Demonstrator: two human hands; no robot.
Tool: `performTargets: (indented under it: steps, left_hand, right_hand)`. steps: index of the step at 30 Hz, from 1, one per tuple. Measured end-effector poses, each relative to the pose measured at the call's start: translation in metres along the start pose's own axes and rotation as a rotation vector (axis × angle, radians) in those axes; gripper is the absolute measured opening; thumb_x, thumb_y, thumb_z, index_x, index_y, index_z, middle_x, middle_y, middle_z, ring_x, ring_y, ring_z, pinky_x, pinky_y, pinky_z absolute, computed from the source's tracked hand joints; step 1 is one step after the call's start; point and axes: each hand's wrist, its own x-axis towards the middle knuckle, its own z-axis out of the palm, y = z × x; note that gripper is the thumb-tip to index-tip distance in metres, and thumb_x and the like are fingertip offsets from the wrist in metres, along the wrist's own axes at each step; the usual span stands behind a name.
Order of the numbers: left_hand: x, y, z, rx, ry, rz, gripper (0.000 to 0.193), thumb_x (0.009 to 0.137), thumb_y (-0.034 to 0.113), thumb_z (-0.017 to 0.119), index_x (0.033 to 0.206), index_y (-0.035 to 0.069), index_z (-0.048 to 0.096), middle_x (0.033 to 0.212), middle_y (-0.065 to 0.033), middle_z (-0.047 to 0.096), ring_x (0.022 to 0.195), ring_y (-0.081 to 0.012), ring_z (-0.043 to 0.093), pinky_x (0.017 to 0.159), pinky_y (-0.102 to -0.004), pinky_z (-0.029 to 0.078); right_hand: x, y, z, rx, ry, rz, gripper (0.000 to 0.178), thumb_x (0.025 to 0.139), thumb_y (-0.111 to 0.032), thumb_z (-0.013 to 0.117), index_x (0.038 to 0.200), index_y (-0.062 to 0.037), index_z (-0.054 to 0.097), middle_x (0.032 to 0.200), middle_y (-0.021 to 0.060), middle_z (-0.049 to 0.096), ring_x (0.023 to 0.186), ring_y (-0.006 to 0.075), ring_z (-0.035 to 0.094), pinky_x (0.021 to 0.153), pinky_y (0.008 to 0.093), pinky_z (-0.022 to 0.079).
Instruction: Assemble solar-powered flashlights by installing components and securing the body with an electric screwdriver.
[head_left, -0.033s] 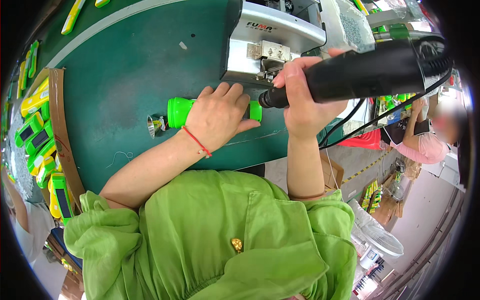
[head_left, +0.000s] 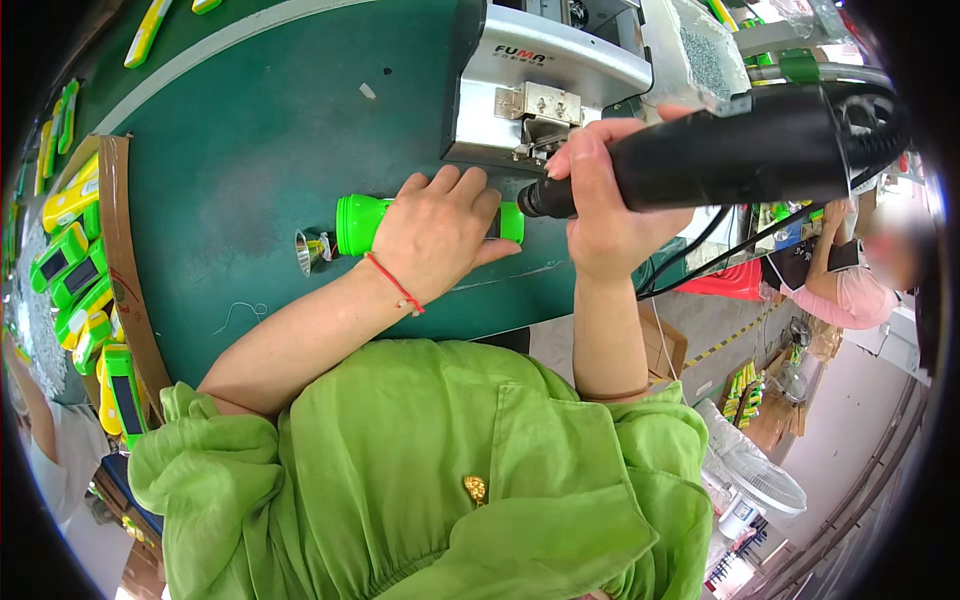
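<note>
A bright green flashlight housing [head_left: 358,226] lies sideways on the green tabletop. My left hand [head_left: 436,222] is laid over its middle, fingers on the far side and thumb along the near side, holding it down. In my right hand [head_left: 606,215] is a black electric screwdriver [head_left: 730,152], gripped near its front with the fingers wrapped round it. The screwdriver's nose points left at the housing's right end; whether it touches cannot be told. A small silver reflector [head_left: 305,252] with wires sits beside the housing's left end. My hand hides the middle of the housing.
Beyond my hands stands a silver screw-feeding machine [head_left: 555,80], with a tray of small screws [head_left: 705,62] to its right. Green and yellow flashlights [head_left: 85,275] fill a cardboard box [head_left: 137,270] at left. The screwdriver's black cable [head_left: 745,245] loops at right. Another person [head_left: 845,285] sits farther right.
The rear end of the screwdriver has dipped slightly toward me. My left hand and the flashlight housing look the same.
</note>
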Motion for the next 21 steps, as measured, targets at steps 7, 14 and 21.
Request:
performTargets:
  steps: [7, 14, 21]
  left_hand:
    - [-0.004, -0.002, 0.001, -0.017, 0.027, -0.016, 0.049, 0.073, 0.048, 0.070, 0.101, 0.009, 0.063, 0.088, -0.0029, 0.053, 0.081, -0.0192, 0.056, 0.068, -0.0332, 0.044]
    - [-0.004, -0.001, 0.003, -0.021, 0.046, 0.011, 0.048, 0.075, 0.047, 0.070, 0.101, 0.008, 0.062, 0.087, -0.0028, 0.053, 0.081, -0.0187, 0.055, 0.069, -0.0325, 0.043]
    - [-0.003, -0.003, 0.001, -0.042, 0.017, 0.005, 0.049, 0.076, 0.047, 0.069, 0.104, 0.008, 0.061, 0.089, -0.0022, 0.055, 0.081, -0.0182, 0.055, 0.069, -0.0321, 0.043]
  right_hand:
    - [-0.004, 0.002, 0.013, 0.067, 0.105, -0.061, 0.046, 0.073, 0.013, 0.070, 0.111, 0.0051, 0.046, 0.077, 0.0059, 0.061, 0.063, 0.0088, 0.057, 0.055, 0.0226, 0.046]
    - [0.002, 0.002, -0.010, 0.121, -0.199, 0.041, 0.064, 0.078, 0.008, 0.065, 0.129, 0.0004, 0.027, 0.076, 0.0141, 0.059, 0.059, 0.0175, 0.058, 0.061, 0.0296, 0.052]
    - [-0.004, 0.012, -0.002, 0.057, -0.035, -0.026, 0.063, 0.076, 0.011, 0.065, 0.127, 0.0024, 0.029, 0.080, 0.0134, 0.060, 0.060, 0.0142, 0.058, 0.059, 0.0277, 0.051]
